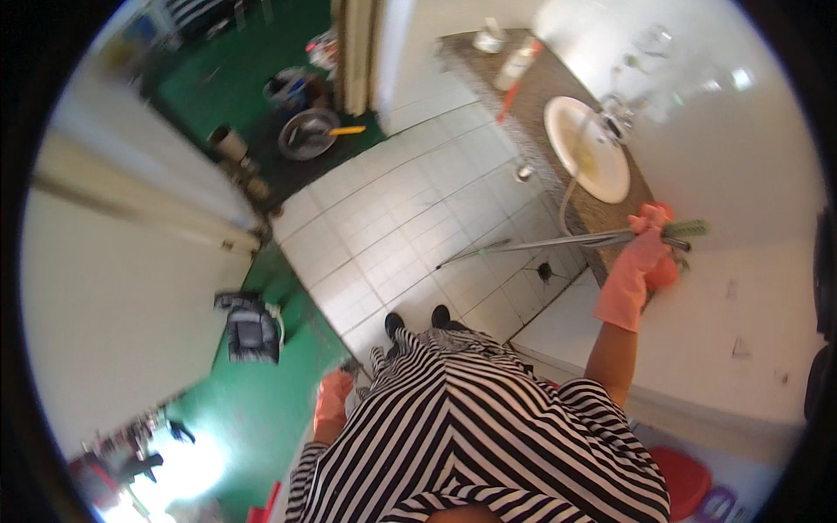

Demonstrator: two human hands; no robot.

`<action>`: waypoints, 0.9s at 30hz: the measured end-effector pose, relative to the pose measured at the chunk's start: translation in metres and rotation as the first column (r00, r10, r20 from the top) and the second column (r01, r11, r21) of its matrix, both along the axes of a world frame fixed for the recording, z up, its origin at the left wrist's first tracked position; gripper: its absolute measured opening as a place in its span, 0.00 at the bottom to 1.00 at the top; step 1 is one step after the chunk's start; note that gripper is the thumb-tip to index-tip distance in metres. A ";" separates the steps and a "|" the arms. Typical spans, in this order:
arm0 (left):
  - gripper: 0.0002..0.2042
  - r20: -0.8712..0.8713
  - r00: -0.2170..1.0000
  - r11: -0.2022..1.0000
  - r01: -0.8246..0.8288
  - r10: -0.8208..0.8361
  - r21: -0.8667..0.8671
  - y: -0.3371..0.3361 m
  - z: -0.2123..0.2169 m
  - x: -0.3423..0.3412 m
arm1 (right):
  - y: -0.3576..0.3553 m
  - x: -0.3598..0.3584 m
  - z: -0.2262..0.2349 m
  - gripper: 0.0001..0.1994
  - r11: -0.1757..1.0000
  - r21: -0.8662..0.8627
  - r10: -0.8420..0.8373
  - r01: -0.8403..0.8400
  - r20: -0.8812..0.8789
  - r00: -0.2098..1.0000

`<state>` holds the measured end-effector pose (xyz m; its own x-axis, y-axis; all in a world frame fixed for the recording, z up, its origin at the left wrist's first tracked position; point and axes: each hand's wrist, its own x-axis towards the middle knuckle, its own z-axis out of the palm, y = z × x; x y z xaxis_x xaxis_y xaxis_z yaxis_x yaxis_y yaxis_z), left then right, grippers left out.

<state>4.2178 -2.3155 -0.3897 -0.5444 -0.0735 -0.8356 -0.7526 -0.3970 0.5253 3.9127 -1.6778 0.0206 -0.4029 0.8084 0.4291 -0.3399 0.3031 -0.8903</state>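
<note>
My right hand [648, 253], in a pink rubber glove, is closed around a bundle of long thin poles [558, 242] beside the near end of the counter. One pole ends in a green ribbed grip [686, 228]; the far ends spread over the tiled floor, and what they carry is unclear. Orange-red round things [663, 272] show behind and beside this glove. Low at my left side, my left hand [332, 394] wears a matching pink glove with its fingers curled. Something small and greyish is at its fingertips, too blurred to name.
A brown stone counter [540, 113] on the right holds a white oval sink [558, 118] with a hose and bottles. A floor drain [544, 272] lies below. Beyond the doorway are a metal basin [301, 155] with a yellow handle and a black padded seat [254, 333] on green floor.
</note>
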 end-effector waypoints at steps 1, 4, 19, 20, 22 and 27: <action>0.24 -0.093 0.950 0.941 0.278 -0.299 -0.193 0.005 0.030 -0.013 | -0.005 0.014 0.006 0.07 1.000 0.020 0.018 -0.018 0.010 1.000; 0.26 0.002 0.629 0.581 0.720 -0.777 -0.379 -0.011 0.037 -0.047 | -0.021 0.047 0.011 0.06 1.000 -0.009 -0.006 0.006 0.004 1.000; 0.29 -0.336 0.299 0.389 0.888 -0.893 -0.246 0.017 0.005 -0.303 | -0.078 0.222 -0.055 0.10 0.976 -0.067 0.189 -0.208 -0.220 0.957; 0.29 -0.185 0.602 0.609 0.793 -0.777 0.023 0.051 0.010 -0.308 | -0.077 0.232 -0.050 0.08 0.981 -0.036 0.179 -0.190 -0.196 0.964; 0.27 -0.007 0.621 0.621 0.782 -0.784 -0.057 0.143 0.012 -0.313 | -0.073 0.263 -0.048 0.03 0.990 -0.003 0.137 -0.139 -0.151 0.979; 0.26 -0.135 0.299 0.323 0.916 -0.945 -0.238 0.263 0.076 -0.319 | -0.124 0.293 0.028 0.07 0.978 -0.183 0.098 -0.105 -0.047 0.994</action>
<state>3.8985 -2.0526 -0.3139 -0.4543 0.5342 -0.7129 -0.4474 0.5552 0.7011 4.2053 -1.8015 0.0482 -0.4732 0.8310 0.2924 -0.3947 0.0967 -0.9137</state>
